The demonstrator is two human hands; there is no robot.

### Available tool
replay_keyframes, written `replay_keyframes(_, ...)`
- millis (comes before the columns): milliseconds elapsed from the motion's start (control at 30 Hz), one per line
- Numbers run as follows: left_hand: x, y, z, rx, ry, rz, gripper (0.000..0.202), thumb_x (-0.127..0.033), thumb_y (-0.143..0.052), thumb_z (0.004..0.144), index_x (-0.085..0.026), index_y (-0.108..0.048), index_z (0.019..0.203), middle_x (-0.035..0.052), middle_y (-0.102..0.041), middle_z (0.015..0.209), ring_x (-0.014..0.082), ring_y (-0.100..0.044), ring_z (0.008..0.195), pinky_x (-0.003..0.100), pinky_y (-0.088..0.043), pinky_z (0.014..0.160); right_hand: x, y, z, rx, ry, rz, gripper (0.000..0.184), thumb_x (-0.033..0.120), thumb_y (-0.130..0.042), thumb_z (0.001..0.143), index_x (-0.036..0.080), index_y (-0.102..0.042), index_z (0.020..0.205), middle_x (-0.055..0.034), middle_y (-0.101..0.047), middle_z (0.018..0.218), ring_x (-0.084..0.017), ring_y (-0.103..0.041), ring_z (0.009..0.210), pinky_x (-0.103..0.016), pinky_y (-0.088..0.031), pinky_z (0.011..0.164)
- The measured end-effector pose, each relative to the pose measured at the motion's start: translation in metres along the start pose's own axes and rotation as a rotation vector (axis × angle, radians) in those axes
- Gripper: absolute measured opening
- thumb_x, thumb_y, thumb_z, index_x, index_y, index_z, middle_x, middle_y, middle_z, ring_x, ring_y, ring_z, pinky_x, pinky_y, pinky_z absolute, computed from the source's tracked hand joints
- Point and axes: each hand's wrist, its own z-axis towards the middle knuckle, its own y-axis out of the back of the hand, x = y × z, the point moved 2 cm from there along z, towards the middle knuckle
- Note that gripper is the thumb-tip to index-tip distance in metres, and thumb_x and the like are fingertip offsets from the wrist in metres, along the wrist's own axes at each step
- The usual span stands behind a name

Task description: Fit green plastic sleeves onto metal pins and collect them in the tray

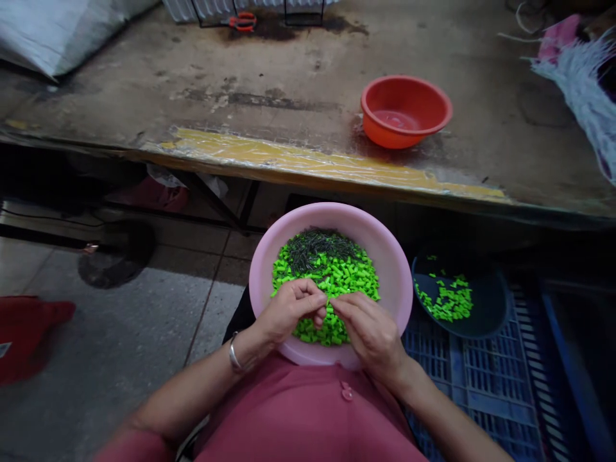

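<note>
A pink basin (399,269) rests on my lap, filled with several bright green plastic pieces (332,269) and a pile of thin dark pins (317,247) at its far side. My left hand (291,311), with a silver bangle on the wrist, is curled in a pinch over the green pieces. My right hand (368,330) is also pinched, fingertips meeting the left hand's above the basin. A small green piece shows between the two sets of fingertips; which hand grips it is unclear.
A dark bowl (486,308) with several green pieces sits on a blue crate (481,378) at my right. A worn workbench (289,96) ahead carries an orange basin (404,109) and red-handled scissors (242,22). Red cloth (29,333) lies on the floor at left.
</note>
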Motion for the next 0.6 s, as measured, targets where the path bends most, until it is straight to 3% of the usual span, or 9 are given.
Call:
replay_keyframes(133, 0.009, 0.004, 0.000, 0.068, 0.179, -0.143, 0.033, -0.035, -0.079, 0.072, -0.015, -0.053, 0.067, -0.0016, -0.060, 0.055, 0.0092, -0.052, 0.044, 0.022, -0.045, 0.045, -0.003, 0.009, 0.005, 0.124, 0.232, -0.235, 0.021, 0.007, -0.046, 0.095, 0.007, -0.066, 0.101, -0.0123, -0.067, 0.085, -0.020, -0.058, 0.077, -0.032, -0.050, 0.067)
replay_keyframes(267, 0.012, 0.002, -0.003, 0.081, 0.198, -0.175, 0.034, -0.035, -0.079, 0.071, -0.015, -0.053, 0.068, -0.0020, -0.059, 0.056, 0.0092, -0.052, 0.045, 0.022, -0.046, 0.046, -0.001, 0.009, 0.009, 0.196, 0.254, -0.286, 0.026, 0.009, -0.041, 0.097, 0.010, -0.066, 0.089, -0.0096, -0.063, 0.078, -0.019, -0.053, 0.071, -0.032, -0.045, 0.064)
replay_keyframes(367, 0.011, 0.001, -0.004, 0.042, 0.118, -0.134, 0.033, -0.036, -0.079, 0.072, -0.015, -0.054, 0.068, -0.0013, -0.061, 0.057, 0.0093, -0.053, 0.046, 0.022, -0.047, 0.047, 0.002, 0.005, 0.009, 0.203, 0.119, -0.197, 0.028, 0.010, -0.041, 0.098, 0.013, -0.064, 0.082, -0.0076, -0.061, 0.075, -0.018, -0.052, 0.070, -0.030, -0.042, 0.062)
replay_keyframes(600, 0.004, 0.000, -0.004, 0.032, -0.051, 0.045, 0.027, -0.036, -0.074, 0.078, -0.014, -0.059, 0.073, -0.0004, -0.064, 0.060, 0.0104, -0.058, 0.050, 0.023, -0.049, 0.052, 0.000, 0.002, 0.010, 0.145, -0.355, 0.224, 0.016, 0.016, -0.055, 0.093, 0.018, -0.060, 0.079, 0.0002, -0.058, 0.072, -0.013, -0.055, 0.067, -0.026, -0.040, 0.064)
